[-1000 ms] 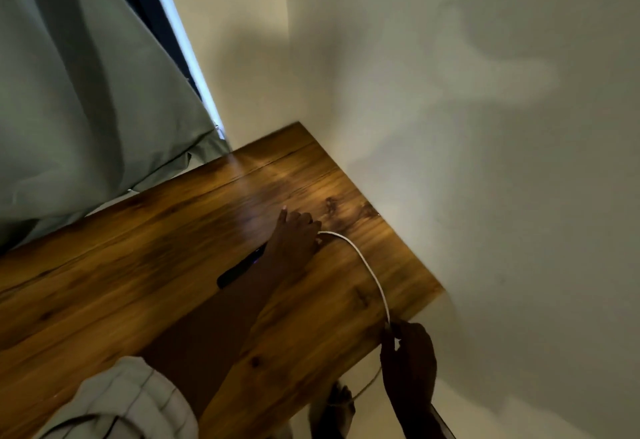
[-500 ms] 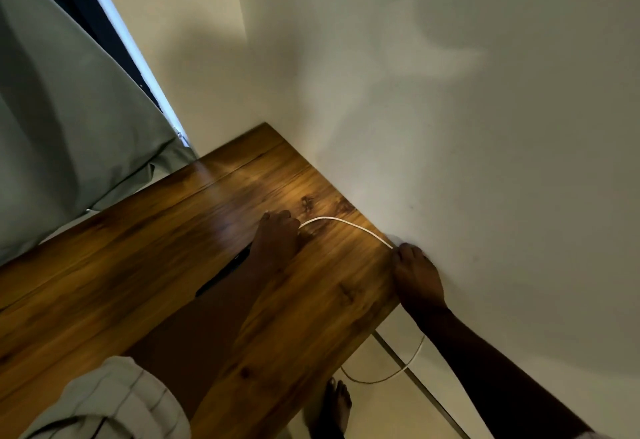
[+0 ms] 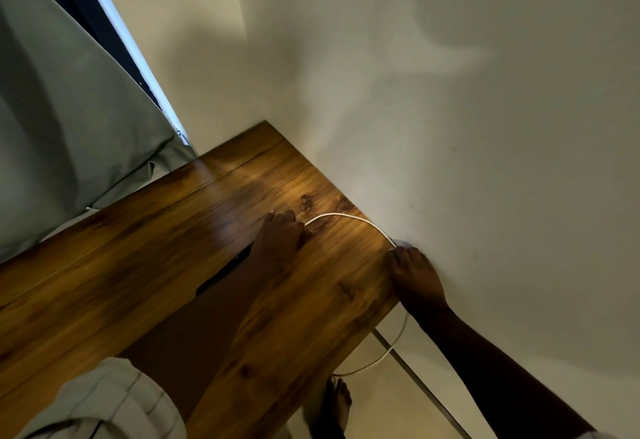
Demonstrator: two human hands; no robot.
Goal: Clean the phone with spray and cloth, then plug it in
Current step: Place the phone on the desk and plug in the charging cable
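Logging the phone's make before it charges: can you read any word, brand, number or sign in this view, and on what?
No text can be read anywhere in this view.
phone: only a dark edge shows beside the left hand; no brand or number is visible.
cable: plain white, no print.
table, wall, curtain: no writing, labels or signs.
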